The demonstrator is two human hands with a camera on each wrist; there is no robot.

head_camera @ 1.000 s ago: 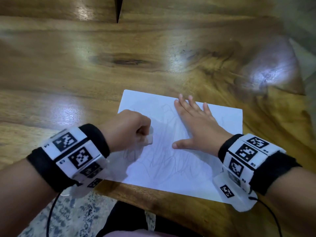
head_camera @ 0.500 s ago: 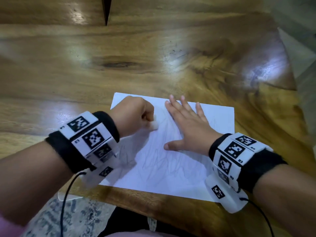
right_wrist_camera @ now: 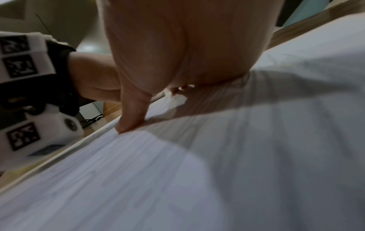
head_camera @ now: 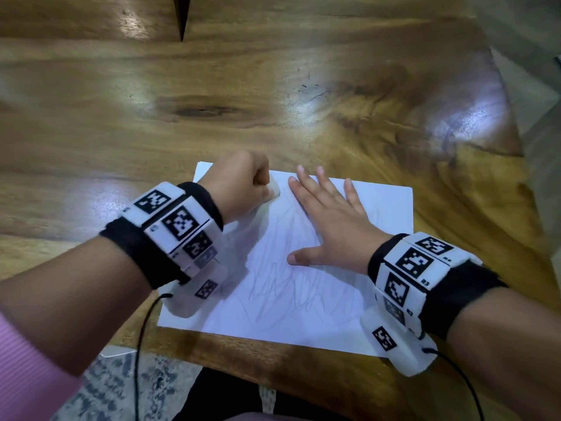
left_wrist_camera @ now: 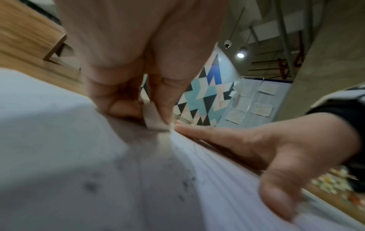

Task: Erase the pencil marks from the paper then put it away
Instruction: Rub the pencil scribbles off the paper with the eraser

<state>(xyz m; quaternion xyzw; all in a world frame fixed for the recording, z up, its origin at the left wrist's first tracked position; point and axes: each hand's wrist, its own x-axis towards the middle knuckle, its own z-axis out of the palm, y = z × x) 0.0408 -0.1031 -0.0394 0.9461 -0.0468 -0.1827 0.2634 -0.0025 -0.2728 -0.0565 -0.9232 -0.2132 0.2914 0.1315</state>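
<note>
- The sheet of paper (head_camera: 303, 284) lies flat on the wooden table (head_camera: 212, 86), close to the near edge, with faint pencil scribbles (head_camera: 291, 287) running across its middle.
- The left hand (head_camera: 239, 186) sits over the far left corner of the sheet, curled into a fist with the knuckles up.
- A small white eraser (head_camera: 274, 189) pokes out of that fist on the thumb side; the left wrist view shows the eraser (left_wrist_camera: 154, 118) pinched between thumb and fingers, its lower end down on the paper (left_wrist_camera: 98, 171).
- The right hand (head_camera: 331, 220) lies flat on the sheet, palm down, fingers straight and spread towards the far edge, thumb stuck out to the left. It grasps nothing; it simply presses the page.
- The eraser and the right forefinger are just beside each other near the far edge, a thin strip of white between them.
- From the right wrist, the thumb (right_wrist_camera: 132, 112) is planted tip-down on the paper (right_wrist_camera: 217, 171).
- Dark specks (left_wrist_camera: 185, 184) dot the sheet beneath the left wrist; that view is too blurred to tell what they are.
- Both wrists carry black bands with white marker blocks (head_camera: 179, 223), the blocks hanging over the near corners of the page.
</note>
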